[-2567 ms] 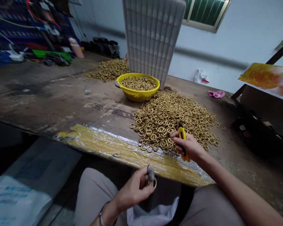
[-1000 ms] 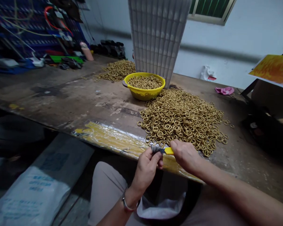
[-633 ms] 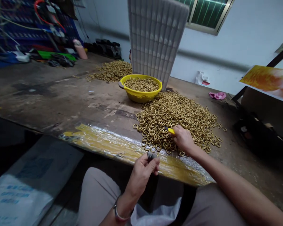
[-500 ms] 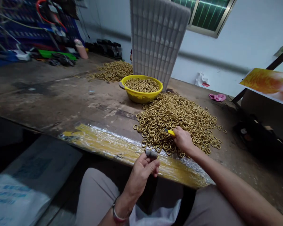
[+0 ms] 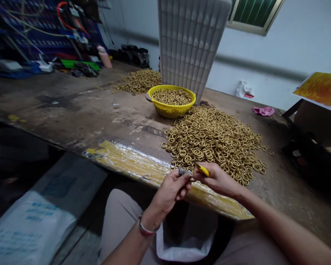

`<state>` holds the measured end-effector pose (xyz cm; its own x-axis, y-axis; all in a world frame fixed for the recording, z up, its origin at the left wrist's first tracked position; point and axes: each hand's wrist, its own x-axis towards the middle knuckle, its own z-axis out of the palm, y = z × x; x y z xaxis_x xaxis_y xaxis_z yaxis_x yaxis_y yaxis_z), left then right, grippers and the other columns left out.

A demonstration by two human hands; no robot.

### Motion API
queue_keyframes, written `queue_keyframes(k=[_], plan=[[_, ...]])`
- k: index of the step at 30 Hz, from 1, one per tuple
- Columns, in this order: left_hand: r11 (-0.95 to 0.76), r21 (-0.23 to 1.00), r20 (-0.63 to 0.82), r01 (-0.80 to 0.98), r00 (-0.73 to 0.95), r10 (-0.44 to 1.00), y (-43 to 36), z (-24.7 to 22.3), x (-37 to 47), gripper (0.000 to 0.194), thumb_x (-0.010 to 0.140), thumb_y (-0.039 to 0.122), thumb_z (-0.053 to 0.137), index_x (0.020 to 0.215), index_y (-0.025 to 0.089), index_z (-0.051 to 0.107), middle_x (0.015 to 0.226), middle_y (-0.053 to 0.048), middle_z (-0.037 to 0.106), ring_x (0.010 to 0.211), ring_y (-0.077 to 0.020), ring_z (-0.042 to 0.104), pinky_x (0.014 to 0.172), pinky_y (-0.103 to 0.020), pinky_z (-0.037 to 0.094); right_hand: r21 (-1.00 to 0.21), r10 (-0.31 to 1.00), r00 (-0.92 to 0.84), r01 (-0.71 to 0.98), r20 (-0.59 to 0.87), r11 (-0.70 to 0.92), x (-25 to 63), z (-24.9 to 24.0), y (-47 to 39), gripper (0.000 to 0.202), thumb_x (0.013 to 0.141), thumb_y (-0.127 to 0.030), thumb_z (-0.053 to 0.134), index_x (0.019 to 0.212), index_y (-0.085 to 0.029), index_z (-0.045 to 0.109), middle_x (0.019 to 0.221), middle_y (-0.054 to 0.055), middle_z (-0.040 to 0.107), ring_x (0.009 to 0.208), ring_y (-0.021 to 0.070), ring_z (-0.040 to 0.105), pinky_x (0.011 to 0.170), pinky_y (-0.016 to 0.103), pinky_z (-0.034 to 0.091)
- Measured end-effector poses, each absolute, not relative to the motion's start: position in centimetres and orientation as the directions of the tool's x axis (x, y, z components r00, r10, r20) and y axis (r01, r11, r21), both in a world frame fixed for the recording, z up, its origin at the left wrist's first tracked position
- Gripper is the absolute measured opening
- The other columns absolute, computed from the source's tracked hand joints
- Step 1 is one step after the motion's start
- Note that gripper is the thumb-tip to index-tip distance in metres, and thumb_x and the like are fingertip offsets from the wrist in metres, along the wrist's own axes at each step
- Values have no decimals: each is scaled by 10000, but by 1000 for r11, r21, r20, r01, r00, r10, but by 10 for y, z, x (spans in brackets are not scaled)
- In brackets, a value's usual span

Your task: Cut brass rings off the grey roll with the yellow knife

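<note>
Many brass-coloured rings lie in a heap (image 5: 215, 138) on the worn table. At the table's front edge my left hand (image 5: 172, 188) is closed, with a dark grey wrap on a finger; a ring shows between its fingertips and those of my right hand. My right hand (image 5: 216, 179) is closed around a yellow-handled tool (image 5: 203, 170), its fingertips meeting the left ones. Behind the heap, a yellow basin (image 5: 172, 109) holds more rings. An open white bag (image 5: 186, 250) hangs below the edge, between my knees.
Yellow tape under clear film covers the table's front edge (image 5: 135, 162). A tall grey ribbed panel (image 5: 191, 40) stands behind the basin. Another ring heap (image 5: 140, 81) lies farther back, with a pink bottle (image 5: 105, 58) at its left. A pink cloth (image 5: 263, 111) lies at right.
My right hand has come back from the heap with the yellow tool and now meets my left hand at the edge. The view has shifted slightly.
</note>
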<state>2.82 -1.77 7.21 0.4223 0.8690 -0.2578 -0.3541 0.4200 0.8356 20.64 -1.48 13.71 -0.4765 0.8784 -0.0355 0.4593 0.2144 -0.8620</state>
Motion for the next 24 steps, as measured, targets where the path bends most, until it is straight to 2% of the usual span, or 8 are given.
queue_keyframes(k=[5, 8, 10, 12, 16, 19, 24], plan=[[481, 769, -239, -421, 508, 827, -24, 81, 27, 402, 663, 404, 827, 839, 127, 595, 673, -17, 638, 436, -36, 462, 371, -130, 267, -917, 919, -389, 384, -59, 103, 206, 136, -19, 302, 867, -428, 579, 727, -161, 572, 686, -21, 515, 653, 109, 451, 633, 221, 383], [500, 715, -226, -488, 515, 827, -28, 86, 26, 351, 684, 341, 826, 854, 121, 612, 747, -41, 647, 506, -44, 488, 413, -130, 315, -928, 920, -384, 367, -80, 72, 207, 136, -22, 249, 885, -375, 539, 776, -159, 596, 674, -27, 517, 625, 102, 442, 612, 215, 370], [500, 689, -221, -524, 505, 834, -30, 88, 25, 325, 697, 323, 820, 855, 117, 623, 771, -45, 640, 531, -48, 484, 426, -133, 331, -897, 932, -358, 430, -61, 106, 208, 135, -24, 212, 896, -326, 506, 805, -161, 603, 689, -22, 533, 635, 106, 461, 614, 215, 365], [483, 680, -221, -552, 475, 852, -31, 88, 24, 321, 689, 322, 826, 833, 115, 628, 763, -39, 629, 534, -47, 472, 421, -132, 324, -803, 939, -342, 566, -22, 187, 209, 134, -27, 195, 896, -274, 487, 765, -164, 583, 692, -14, 537, 646, 113, 473, 615, 218, 351], [433, 709, -223, -556, 406, 886, -32, 86, 24, 348, 667, 365, 836, 773, 111, 623, 732, -27, 607, 522, -41, 447, 400, -127, 285, -466, 934, -354, 836, -52, 291, 206, 136, -35, 117, 797, -85, 496, 741, -170, 555, 702, -2, 554, 639, 118, 481, 593, 224, 308], [406, 739, -217, -538, 380, 899, -33, 85, 24, 366, 670, 401, 826, 763, 115, 616, 719, -21, 594, 517, -40, 432, 399, -128, 278, -264, 931, -349, 912, -104, 313, 202, 139, -38, 160, 772, -45, 497, 823, -172, 578, 810, 26, 610, 704, 133, 535, 614, 232, 315], [323, 808, -173, -493, 326, 929, -37, 86, 27, 366, 710, 437, 783, 780, 140, 582, 652, 16, 522, 523, -56, 422, 408, -138, 274, -60, 932, -328, 945, -157, 322, 194, 141, -39, 170, 887, -100, 443, 934, -178, 586, 939, 66, 641, 781, 163, 596, 627, 248, 340]])
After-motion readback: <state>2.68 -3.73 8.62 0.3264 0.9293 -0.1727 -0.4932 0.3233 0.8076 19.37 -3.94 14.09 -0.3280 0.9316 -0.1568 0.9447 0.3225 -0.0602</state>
